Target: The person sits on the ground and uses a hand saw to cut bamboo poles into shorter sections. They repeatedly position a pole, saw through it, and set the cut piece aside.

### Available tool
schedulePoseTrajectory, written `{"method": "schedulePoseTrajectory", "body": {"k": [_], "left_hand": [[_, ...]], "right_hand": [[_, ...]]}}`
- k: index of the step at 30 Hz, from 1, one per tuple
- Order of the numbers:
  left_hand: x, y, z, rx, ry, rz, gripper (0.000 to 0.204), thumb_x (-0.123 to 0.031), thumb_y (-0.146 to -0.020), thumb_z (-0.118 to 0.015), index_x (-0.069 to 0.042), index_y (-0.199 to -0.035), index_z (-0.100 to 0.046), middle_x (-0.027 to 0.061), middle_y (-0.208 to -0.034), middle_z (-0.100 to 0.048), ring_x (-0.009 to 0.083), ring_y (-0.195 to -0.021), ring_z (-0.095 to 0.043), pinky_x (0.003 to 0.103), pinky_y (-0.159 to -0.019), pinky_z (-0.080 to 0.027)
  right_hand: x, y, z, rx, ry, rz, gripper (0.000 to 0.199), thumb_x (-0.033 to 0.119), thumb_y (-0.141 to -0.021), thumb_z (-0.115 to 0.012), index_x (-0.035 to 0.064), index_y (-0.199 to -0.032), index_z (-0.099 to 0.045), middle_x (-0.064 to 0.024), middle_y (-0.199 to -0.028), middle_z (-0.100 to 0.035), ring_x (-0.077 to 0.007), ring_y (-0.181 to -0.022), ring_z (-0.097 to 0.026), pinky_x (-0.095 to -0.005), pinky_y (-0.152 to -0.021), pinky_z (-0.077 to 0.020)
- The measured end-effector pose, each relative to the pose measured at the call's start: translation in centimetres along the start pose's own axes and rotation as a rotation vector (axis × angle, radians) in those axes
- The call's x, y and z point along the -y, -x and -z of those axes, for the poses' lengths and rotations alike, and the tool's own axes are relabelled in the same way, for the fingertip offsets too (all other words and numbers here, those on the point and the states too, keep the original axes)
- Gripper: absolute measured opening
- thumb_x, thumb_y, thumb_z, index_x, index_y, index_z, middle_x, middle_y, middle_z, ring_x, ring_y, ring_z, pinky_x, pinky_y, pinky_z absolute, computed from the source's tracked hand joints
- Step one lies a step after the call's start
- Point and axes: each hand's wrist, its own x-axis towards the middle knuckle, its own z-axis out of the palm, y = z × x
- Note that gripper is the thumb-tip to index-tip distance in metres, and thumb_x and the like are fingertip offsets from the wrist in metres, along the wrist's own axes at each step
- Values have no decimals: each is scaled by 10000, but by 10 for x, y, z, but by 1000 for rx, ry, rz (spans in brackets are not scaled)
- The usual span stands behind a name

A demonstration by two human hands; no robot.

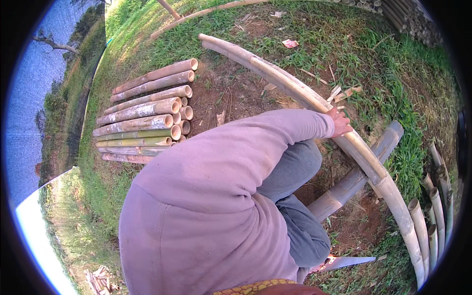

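Mauve shirt (206, 196) was nearest. Left hand (340, 123) grasped long bamboo pole (363, 156), lying across grey log (339, 194); right hand (311, 269) at saw (349, 262), grip unclear. Pole seemed stiff, smooth, heavyish; best hold was beside log.

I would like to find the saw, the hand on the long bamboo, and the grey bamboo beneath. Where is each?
Saw (347, 262), head view: middle of the blade.
Left hand (340, 123), head view: back of the hand.
Grey bamboo (343, 189), head view: lower-left length.

Daylight is bright, with strong edge distortion.
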Motion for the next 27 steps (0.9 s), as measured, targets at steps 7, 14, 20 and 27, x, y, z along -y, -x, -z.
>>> {"method": "schedulePoseTrajectory", "body": {"k": [7,14,20,27], "left_hand": [[-6,-20,7,26,-1,-35,470,-380,-1063,-622,-306,-1522,-550,56,-1429,-617,340,-1431,-558,669,-1121,-445],[12,12,17,-39,-39,-11,554,-325,-1047,-691,-289,-1572,-518,37,-1477,-602,307,-1402,-585,591,-1136,-490],[-5,-7,15,-42,-72,-82,570,-293,-1035,-705,-270,-1572,-515,29,-1512,-596,301,-1417,-575,573,-1147,-484],[14,-1,7,-81,-34,-132,550,-222,-1010,-691,-251,-1537,-537,35,-1457,-618,322,-1350,-605,567,-1099,-502]], "right_hand": [[-16,-5,13,-10,17,-26,510,426,-1025,-667,245,-1496,-597,-134,-1572,-578,-394,-1430,-559,-554,-1173,-454],[-12,0,59,-36,49,-217,512,430,-1031,-657,254,-1506,-587,-115,-1599,-560,-385,-1460,-535,-563,-1189,-436],[-57,-10,15,114,-17,-362,502,489,-1026,-660,309,-1488,-582,-82,-1512,-623,-326,-1448,-544,-559,-1187,-404],[-30,53,64,-618,-639,-313,366,413,-1016,-756,98,-1181,-669,-119,-1060,-765,-311,-951,-720,-454,-868,-545]]}}
